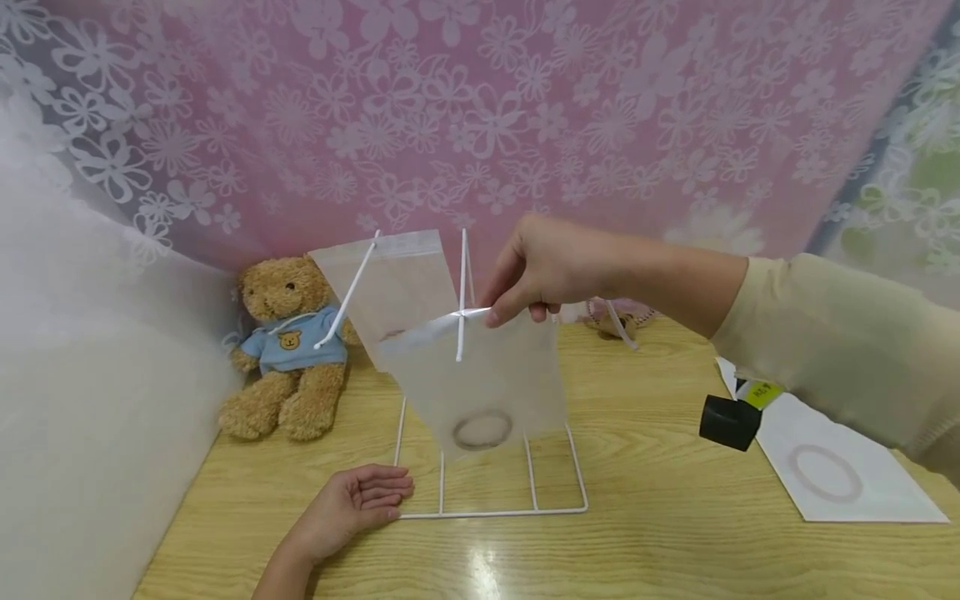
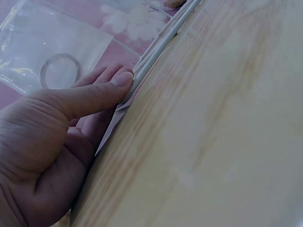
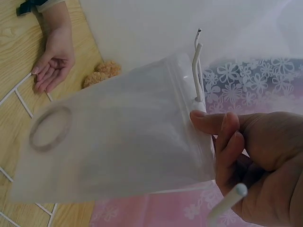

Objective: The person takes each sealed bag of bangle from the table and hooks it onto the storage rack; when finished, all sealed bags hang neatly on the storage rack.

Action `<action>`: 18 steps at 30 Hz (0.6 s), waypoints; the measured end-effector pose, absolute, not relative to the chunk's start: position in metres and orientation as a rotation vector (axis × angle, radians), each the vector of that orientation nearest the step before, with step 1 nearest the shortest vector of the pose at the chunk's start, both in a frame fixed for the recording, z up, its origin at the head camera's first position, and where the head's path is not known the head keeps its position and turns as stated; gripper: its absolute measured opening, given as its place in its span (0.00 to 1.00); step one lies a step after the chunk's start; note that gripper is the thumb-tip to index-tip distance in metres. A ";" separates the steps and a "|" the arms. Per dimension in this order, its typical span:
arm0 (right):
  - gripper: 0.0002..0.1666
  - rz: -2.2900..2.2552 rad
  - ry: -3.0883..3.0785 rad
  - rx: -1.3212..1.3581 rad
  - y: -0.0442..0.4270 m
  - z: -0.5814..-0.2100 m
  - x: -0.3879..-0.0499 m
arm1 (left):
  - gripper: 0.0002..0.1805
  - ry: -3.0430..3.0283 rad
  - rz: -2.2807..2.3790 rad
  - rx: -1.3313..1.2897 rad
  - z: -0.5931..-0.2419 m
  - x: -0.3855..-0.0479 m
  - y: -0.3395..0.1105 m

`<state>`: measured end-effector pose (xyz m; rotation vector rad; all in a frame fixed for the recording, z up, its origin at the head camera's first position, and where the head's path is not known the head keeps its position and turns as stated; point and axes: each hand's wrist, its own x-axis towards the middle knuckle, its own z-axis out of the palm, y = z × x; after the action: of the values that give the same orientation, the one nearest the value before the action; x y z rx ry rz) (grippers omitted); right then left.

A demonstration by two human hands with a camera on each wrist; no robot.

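Observation:
With thumb and fingers, my right hand (image 1: 555,262) pinches the top edge of a frosted zip bag (image 1: 442,375) in front of a white wire rack (image 1: 491,513). A dark ring-shaped bracelet (image 3: 51,128) shows through near the bag's bottom. One rack prong (image 3: 196,71) meets the bag's top strip beside my thumb; whether it runs through a hole I cannot tell. Another zip bag (image 1: 408,279) hangs at the left prong (image 1: 348,287). My left hand (image 1: 352,504) rests on the rack base's front left corner, fingers loosely extended, thumb touching the wire.
A teddy bear (image 1: 292,350) in a blue hoodie sits left of the rack by the white wall (image 1: 112,350). At right, a white sheet or bag (image 1: 892,475) with a pale ring lies on the wooden table (image 1: 660,533). Pink flowered curtain (image 1: 570,108) hangs behind.

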<state>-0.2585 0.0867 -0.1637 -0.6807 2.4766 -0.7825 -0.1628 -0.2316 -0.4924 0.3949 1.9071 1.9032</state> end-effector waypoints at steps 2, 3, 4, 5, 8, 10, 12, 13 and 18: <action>0.10 -0.776 2.489 -0.677 0.087 -0.165 -0.262 | 0.33 1.910 1.902 0.392 -0.491 -0.162 -0.231; 0.10 -0.777 2.490 -0.678 0.087 -0.165 -0.263 | 0.33 1.908 1.902 0.393 -0.491 -0.162 -0.231; 0.10 -0.778 2.491 -0.679 0.086 -0.166 -0.265 | 0.33 1.906 1.902 0.395 -0.491 -0.162 -0.231; 0.10 -0.781 2.491 -0.682 0.086 -0.167 -0.266 | 0.33 1.902 1.905 0.398 -0.491 -0.161 -0.231; 0.10 -0.788 2.491 -0.691 0.085 -0.168 -0.270 | 0.32 1.900 1.912 0.404 -0.491 -0.160 -0.233; 0.10 -0.797 2.495 -0.693 0.084 -0.169 -0.272 | 0.32 1.912 1.910 0.398 -0.492 -0.160 -0.234; 0.09 -0.810 2.495 -0.693 0.084 -0.170 -0.275 | 0.32 1.928 1.901 0.383 -0.491 -0.160 -0.235; 0.10 -0.815 2.495 -0.693 0.084 -0.171 -0.277 | 0.31 1.934 1.897 0.379 -0.491 -0.160 -0.235; 0.11 -0.837 2.509 -0.667 0.087 -0.173 -0.289 | 0.31 1.953 1.880 0.363 -0.491 -0.162 -0.233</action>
<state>-0.2890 0.0868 -0.1729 -0.6672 2.5093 -0.8367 -0.1623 -0.2326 -0.4914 0.3626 1.9528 1.8798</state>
